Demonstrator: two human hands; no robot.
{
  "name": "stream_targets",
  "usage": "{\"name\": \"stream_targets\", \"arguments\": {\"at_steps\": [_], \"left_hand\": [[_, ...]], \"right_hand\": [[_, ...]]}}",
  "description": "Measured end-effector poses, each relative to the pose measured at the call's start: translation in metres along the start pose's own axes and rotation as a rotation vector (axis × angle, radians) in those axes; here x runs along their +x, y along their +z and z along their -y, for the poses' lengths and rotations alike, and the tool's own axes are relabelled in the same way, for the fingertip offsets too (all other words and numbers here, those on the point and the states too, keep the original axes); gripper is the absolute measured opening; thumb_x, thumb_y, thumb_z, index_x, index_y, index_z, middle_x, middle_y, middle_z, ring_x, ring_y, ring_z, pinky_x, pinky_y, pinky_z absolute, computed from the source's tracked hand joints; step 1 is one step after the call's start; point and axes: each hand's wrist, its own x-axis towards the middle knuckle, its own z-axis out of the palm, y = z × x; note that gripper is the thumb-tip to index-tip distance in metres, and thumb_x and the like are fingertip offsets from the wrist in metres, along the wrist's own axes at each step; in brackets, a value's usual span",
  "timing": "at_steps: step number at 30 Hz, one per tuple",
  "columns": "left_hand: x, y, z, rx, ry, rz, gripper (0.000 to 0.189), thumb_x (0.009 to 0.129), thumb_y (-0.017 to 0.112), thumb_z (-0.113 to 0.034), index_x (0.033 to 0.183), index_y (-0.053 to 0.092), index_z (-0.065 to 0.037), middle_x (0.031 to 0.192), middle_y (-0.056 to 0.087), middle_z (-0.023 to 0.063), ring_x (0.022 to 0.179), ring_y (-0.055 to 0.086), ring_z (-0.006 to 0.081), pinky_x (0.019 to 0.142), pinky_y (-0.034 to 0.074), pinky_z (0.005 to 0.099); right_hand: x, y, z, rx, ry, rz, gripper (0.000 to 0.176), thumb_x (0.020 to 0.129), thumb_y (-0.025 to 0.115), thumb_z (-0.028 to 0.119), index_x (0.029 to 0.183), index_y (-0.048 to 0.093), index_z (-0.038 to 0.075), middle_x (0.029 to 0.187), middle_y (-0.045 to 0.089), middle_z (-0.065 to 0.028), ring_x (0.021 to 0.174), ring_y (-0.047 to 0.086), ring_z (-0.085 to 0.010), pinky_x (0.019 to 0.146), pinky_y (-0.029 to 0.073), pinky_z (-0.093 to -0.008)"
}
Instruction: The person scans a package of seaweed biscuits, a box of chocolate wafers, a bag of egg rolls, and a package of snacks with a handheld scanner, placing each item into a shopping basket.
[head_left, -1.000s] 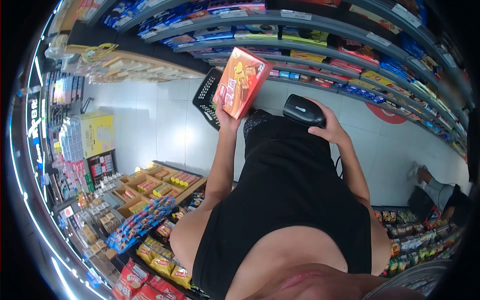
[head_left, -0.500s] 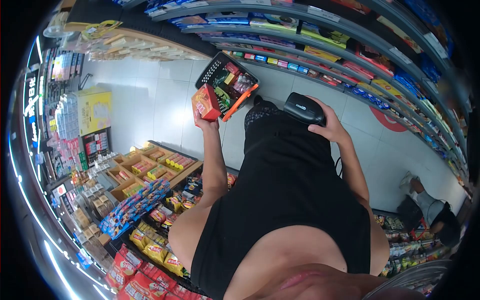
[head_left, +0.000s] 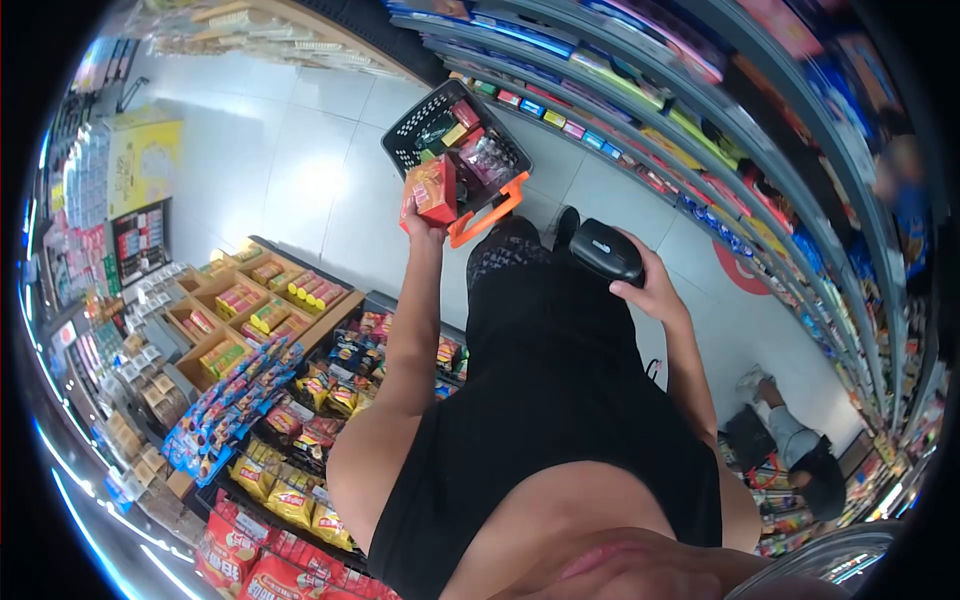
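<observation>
In the head view my left hand (head_left: 424, 228) grips a red box (head_left: 431, 190) by its near side. It overlaps the near left edge of a black shopping basket (head_left: 400, 135) with an orange handle (head_left: 490, 212). Several packages lie inside, among them a dark purple bag (head_left: 487, 158) and a red pack (head_left: 464, 114). On the other side my right hand (head_left: 655, 283) is wrapped round a black, rounded hard case (head_left: 607, 252) with small pale lettering, in front of my thigh. The fingers under it are mostly hidden.
Shelves of packaged goods (head_left: 640, 130) curve along the right. At left stand a wooden compartment display (head_left: 255, 310) and racks of snack bags (head_left: 290, 490). A person (head_left: 800, 445) crouches or bends at the lower right. Pale floor tiles (head_left: 300, 180) run between.
The view has turned slightly, and the surroundings have shifted in it. The red box is now closer to the orange handle. Both hands keep their hold.
</observation>
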Motion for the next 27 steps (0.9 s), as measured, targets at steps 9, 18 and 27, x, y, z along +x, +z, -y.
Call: {"name": "stream_targets", "arguments": {"at_steps": [9,18,27], "left_hand": [[0.115,0.006,0.017,0.116,0.158,-0.439,0.07,0.081,0.086,-0.021,0.136,0.047,-0.001,0.126,0.064,0.0227,0.111,0.068,0.0328,0.08,0.064,0.0495],[0.243,0.002,0.033,0.736,0.111,-0.748,0.089,0.071,0.091,-0.039,0.132,0.04,0.001,0.13,0.061,0.0266,0.117,0.064,0.0398,0.102,0.051,0.0456],[0.332,0.02,0.029,1.291,0.122,-0.542,0.086,0.074,0.083,-0.046,0.134,0.04,0.0,0.119,0.066,0.0283,0.114,0.065,0.0453,0.099,0.051,0.0496]], "right_hand": [[0.065,0.018,-0.003,-0.137,0.218,-0.012,0.083,0.079,0.081,0.022,0.148,0.043,-0.005,0.134,0.06,-0.0162,0.126,0.056,-0.0229,0.11,0.04,-0.0356],[0.104,0.048,-0.016,-0.164,0.484,-0.014,0.082,0.079,0.081,0.011,0.149,0.041,-0.005,0.135,0.061,-0.015,0.125,0.057,-0.0195,0.108,0.041,-0.0331],[0.101,0.058,-0.038,-0.526,0.722,-0.054,0.082,0.075,0.085,0.013,0.146,0.047,0.004,0.122,0.07,-0.0198,0.114,0.07,-0.0288,0.099,0.053,-0.0374]]}}
